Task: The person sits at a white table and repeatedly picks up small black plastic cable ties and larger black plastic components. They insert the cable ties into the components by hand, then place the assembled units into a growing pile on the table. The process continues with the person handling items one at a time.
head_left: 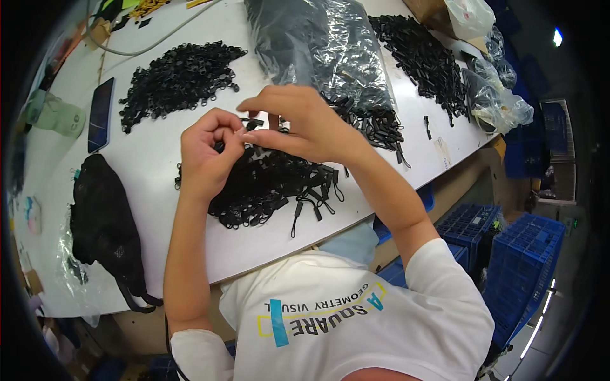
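Note:
My left hand (213, 152) is closed, its thumb and fingers pinching a small black cord pull (255, 122) whose end sticks out toward the right. My right hand (302, 124) arches over that end with thumb and index finger apart. Its thumb tip meets the left fingertips. The fingers partly hide the piece. Just below both hands lies a heap of black cord pulls (260, 190), several with thin loops spread along its right side. Beyond my left hand is a pile of small black looped pieces (181, 79). Black tubular ends (375, 127) lie beside my right wrist.
A clear plastic bag of dark material (318, 44) lies at the back, with another black pile (422, 60) to its right. On the left are a phone (100, 115), a green-tinted bottle (60, 115) and a black bag (105, 216). Blue crates (521, 267) stand off the table's right.

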A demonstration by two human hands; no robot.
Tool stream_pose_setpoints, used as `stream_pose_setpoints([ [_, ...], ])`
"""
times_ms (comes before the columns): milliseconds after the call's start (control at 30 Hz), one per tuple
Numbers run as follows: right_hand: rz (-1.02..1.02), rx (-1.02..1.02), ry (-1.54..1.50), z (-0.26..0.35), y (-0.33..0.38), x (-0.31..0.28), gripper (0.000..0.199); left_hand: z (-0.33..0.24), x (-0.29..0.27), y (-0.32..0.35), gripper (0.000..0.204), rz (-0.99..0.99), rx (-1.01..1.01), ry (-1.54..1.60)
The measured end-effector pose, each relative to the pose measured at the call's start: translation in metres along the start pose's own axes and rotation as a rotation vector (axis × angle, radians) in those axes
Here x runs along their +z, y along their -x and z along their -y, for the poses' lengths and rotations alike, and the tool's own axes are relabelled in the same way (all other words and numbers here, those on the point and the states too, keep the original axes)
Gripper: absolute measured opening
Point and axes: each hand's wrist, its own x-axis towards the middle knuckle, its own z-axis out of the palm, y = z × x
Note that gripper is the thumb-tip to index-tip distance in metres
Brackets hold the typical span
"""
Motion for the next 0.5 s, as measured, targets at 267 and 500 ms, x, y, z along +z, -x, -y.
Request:
stream_pose_setpoints([
  [267,-0.263,-0.186,0.296,0.004,0.015,0.027,0.036,0.003,0.003,-0.002,0.005,-0.025,0.041,-0.071],
  [500,-0.313,-0.13,0.272,0.001,0.016,0.032,0.011,0.007,-0.001,-0.002,0.003,-0.021,-0.023,-0.085],
])
